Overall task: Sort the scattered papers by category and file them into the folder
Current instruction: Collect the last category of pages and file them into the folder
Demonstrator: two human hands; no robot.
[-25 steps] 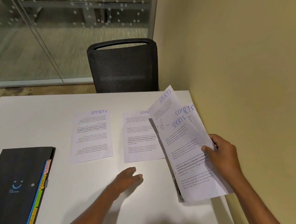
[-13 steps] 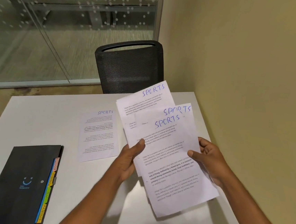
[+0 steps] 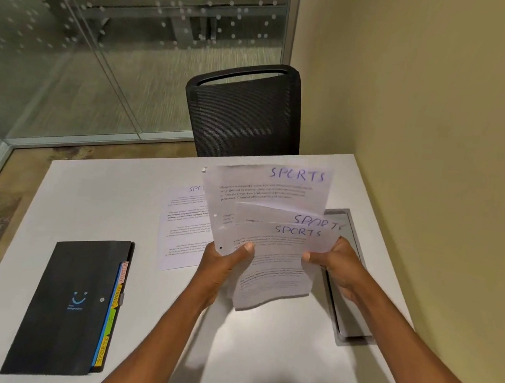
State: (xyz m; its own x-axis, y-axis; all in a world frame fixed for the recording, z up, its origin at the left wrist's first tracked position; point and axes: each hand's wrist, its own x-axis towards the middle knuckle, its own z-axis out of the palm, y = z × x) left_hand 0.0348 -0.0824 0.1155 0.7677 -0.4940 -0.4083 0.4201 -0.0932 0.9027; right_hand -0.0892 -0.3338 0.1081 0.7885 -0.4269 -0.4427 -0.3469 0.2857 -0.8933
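Gathering is, I judge, underway; left grip [image 3: 222, 267] and right grip [image 3: 341, 266] are each pinching three fanned SPORTS papers [image 3: 271, 190]; another sheet [image 3: 181, 227] is lying just left of the left grip; folder [image 3: 67, 303] is lying shut farther left; collecting that sheet is probably coming next.

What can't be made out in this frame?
Head view:
- Held SPORTS sheets: body text blurred, too small to read.
- Sheet on the table: right side and part of heading covered by held sheets.
- Folder: green tab label too small.
- Left hand, right hand: fingers hidden behind the sheets.
- Grey panel: partly behind right hand.
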